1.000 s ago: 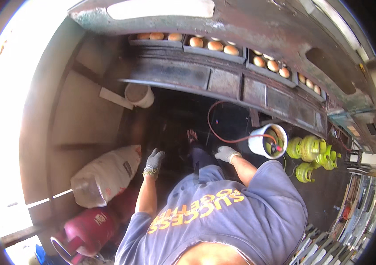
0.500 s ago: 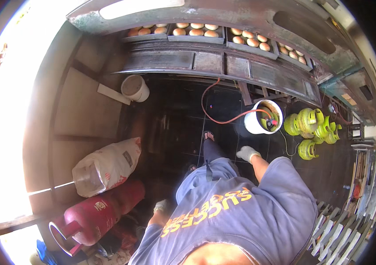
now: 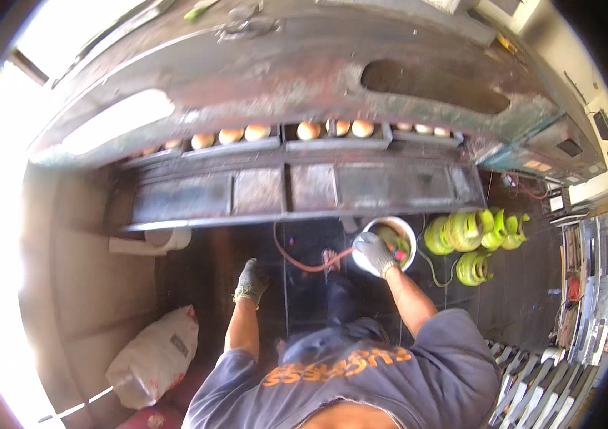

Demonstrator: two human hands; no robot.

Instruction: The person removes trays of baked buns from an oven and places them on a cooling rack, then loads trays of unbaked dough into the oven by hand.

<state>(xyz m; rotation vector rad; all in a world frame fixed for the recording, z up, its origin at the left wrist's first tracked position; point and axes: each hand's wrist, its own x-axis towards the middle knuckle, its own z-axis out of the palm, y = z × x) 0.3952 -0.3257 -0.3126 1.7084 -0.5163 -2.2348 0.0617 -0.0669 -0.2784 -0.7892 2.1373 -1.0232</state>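
Note:
Both my hands wear grey knit gloves and reach forward toward a long metal oven. My left hand [image 3: 250, 283] hangs in the air in front of the oven's lower ledge [image 3: 257, 191], its fingers loosely apart and nothing in them. My right hand [image 3: 374, 252] is over a white bucket [image 3: 363, 266], hiding part of its rim; its fingers look stretched out, with nothing visible in them. Inside the bucket stands a green gas cylinder [image 3: 398, 243], partly hidden. In the oven's opening, round browned buns [image 3: 257, 133] lie on dark metal trays [image 3: 337, 145].
An orange hose [image 3: 302, 264] loops over the dark tiled floor to the bucket. Several green gas cylinders [image 3: 465, 229] stand at the right. A white sack [image 3: 154, 357] lies at the lower left near a red cylinder [image 3: 150, 418]. Metal racks [image 3: 540, 390] fill the lower right.
I have moved closer to the oven, and the buns sit lower in view. Both hands have risen forward from beside my body, the right one now over the bucket.

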